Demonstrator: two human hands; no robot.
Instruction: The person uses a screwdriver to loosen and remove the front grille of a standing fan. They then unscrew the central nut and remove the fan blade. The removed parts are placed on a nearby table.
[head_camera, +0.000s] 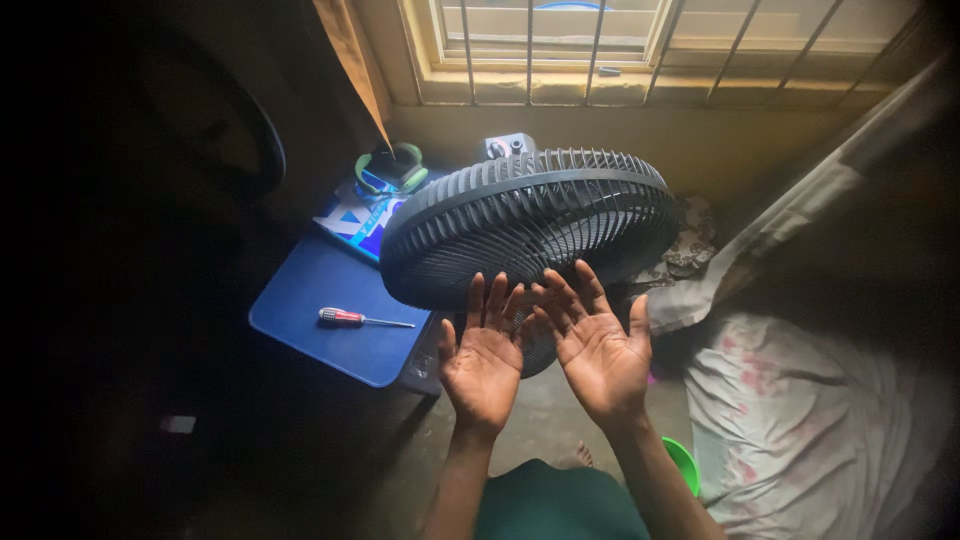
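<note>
Below the black fan (530, 225), left hand (484, 362) and right hand (598, 352) — grip released (palms up), fan base hidden.

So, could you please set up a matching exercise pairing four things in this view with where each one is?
Things:
1. screwdriver
2. fan grille
3. green bowl
4. left hand

Places:
A. by the right forearm, low in the view
B. lying on the blue table
C. raised, palm up, under the grille's lower edge
D. tilted in front of the barred window

Pairs: 1-B, 2-D, 3-A, 4-C
</note>
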